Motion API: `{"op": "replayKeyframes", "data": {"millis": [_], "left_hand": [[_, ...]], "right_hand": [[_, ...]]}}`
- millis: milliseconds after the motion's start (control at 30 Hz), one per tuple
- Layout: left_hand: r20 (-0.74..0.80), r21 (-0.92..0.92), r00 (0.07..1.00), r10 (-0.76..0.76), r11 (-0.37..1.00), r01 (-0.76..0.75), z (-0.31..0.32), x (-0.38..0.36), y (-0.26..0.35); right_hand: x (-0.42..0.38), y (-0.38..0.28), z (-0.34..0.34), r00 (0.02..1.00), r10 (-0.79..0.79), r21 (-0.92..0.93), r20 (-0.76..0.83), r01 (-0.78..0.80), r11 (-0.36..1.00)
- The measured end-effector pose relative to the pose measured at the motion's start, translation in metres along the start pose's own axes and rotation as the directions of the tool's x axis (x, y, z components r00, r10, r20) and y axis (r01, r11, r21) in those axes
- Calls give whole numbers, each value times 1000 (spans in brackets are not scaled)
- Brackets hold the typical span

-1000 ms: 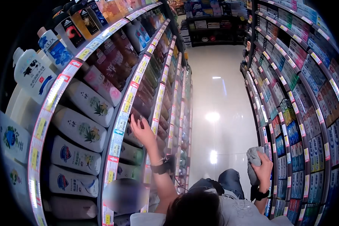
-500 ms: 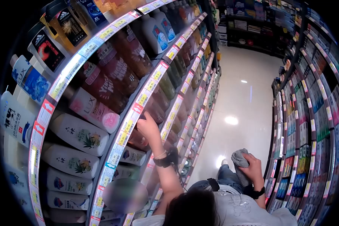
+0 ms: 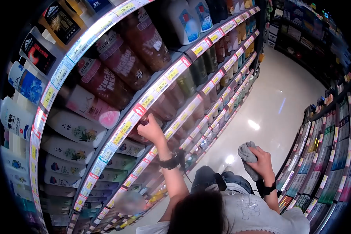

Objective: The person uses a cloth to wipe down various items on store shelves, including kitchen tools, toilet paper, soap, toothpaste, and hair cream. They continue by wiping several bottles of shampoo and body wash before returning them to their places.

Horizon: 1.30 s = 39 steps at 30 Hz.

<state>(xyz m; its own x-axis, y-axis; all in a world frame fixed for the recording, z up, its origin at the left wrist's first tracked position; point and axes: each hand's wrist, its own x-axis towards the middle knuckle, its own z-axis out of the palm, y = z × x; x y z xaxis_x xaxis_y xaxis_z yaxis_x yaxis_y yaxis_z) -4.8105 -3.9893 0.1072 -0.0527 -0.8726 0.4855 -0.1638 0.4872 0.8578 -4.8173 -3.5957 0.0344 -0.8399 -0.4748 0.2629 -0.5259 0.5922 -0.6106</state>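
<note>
I find the right hand (image 3: 263, 163) closed round a grey cloth (image 3: 247, 152) — bunched, presumably for grip; left hand (image 3: 151, 130) curled beside the shelf edge (image 3: 123, 128) — contents, I cannot tell.

The left arm (image 3: 176, 183) stretches out to the person's left and forward; the left wrist (image 3: 163, 152) looks nearly straight; the left hand (image 3: 150, 129) is curled, its fingertips partly hidden; the right forearm (image 3: 272, 201) points forward; the right wrist (image 3: 268, 181) bends slightly inward; the right hand (image 3: 262, 162) grips with bent fingers (image 3: 256, 149); the two hands are well apart.
</note>
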Motion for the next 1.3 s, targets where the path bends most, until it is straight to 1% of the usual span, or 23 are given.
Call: {"op": "replayKeyframes", "data": {"millis": [33,133,167,233,267,333,400,533,567,600,667,700,767,800,833,867,933,967,1067,1133,1200,1267,1300], "left_hand": [[-43,-34,999,0,999,-2,1,-1,-6],[-113,-255,993,-21,967,-8,-1,-15,-4],[-44,-244,997,57,967,-66,-5,-17,-14],[-77,-313,952,297,899,-306,-4,-22,-34],[-78,-343,931,357,867,-361,-5,-26,-41],[-87,-303,919,384,869,-392,-10,-27,-33],[-117,-330,904,412,842,-426,-15,-27,-18],[-49,-320,793,607,743,-588,-47,-27,45],[-20,-366,787,616,728,-579,-56,-30,48],[-35,-453,756,653,664,-595,-61,-29,52],[52,-661,857,513,661,-355,-76,-34,77],[119,-737,874,471,632,-240,-80,-33,74],[269,-839,876,402,544,8,-89,-31,67],[322,-855,861,393,511,87,-92,-33,66],[385,-826,808,446,557,86,-97,-36,59],[448,-794,748,491,603,80,-101,-36,52],[498,-744,651,573,668,-18,-113,-26,65],[484,-756,656,579,654,-20,-123,-19,55],[322,-897,788,524,435,77,-154,12,32],[206,-920,792,574,389,-42,-182,31,19],[134,-916,859,495,393,-83,-212,32,8],[35,-901,931,362,415,-128,-228,20,8],[-36,-862,970,240,484,-151,-231,11,13]], "right_hand": [[5,1,0,1000,-2,1,16,2,1000],[16,4,3,1000,-14,13,17,14,1000],[20,5,6,1000,-21,17,7,21,1000],[25,9,15,999,-29,70,-18,30,997],[27,9,18,999,-29,95,-29,32,995],[32,6,20,999,-51,103,-11,52,993],[38,1,20,998,-58,100,19,55,993],[50,-10,23,996,-54,96,70,47,994],[56,-11,23,996,-65,98,66,58,994],[64,-15,25,997,-82,191,-12,83,978],[73,-27,32,983,-88,372,-162,144,917],[76,-35,35,987,4,489,-163,77,869],[87,-52,31,990,-104,556,-99,142,819],[94,-65,30,985,-156,592,-72,168,788],[104,-85,32,958,-272,665,-90,261,699],[112,-106,32,917,-396,661,-39,321,678],[125,-141,33,769,-633,665,87,428,612],[129,-154,43,764,-640,692,83,418,589],[140,-178,83,722,-684,765,101,384,518],[143,-187,111,679,-716,804,160,332,494],[148,-202,128,609,-759,828,232,286,482],[153,-223,135,515,-809,844,285,264,466],[155,-235,140,441,-873,867,206,331,372]]}}
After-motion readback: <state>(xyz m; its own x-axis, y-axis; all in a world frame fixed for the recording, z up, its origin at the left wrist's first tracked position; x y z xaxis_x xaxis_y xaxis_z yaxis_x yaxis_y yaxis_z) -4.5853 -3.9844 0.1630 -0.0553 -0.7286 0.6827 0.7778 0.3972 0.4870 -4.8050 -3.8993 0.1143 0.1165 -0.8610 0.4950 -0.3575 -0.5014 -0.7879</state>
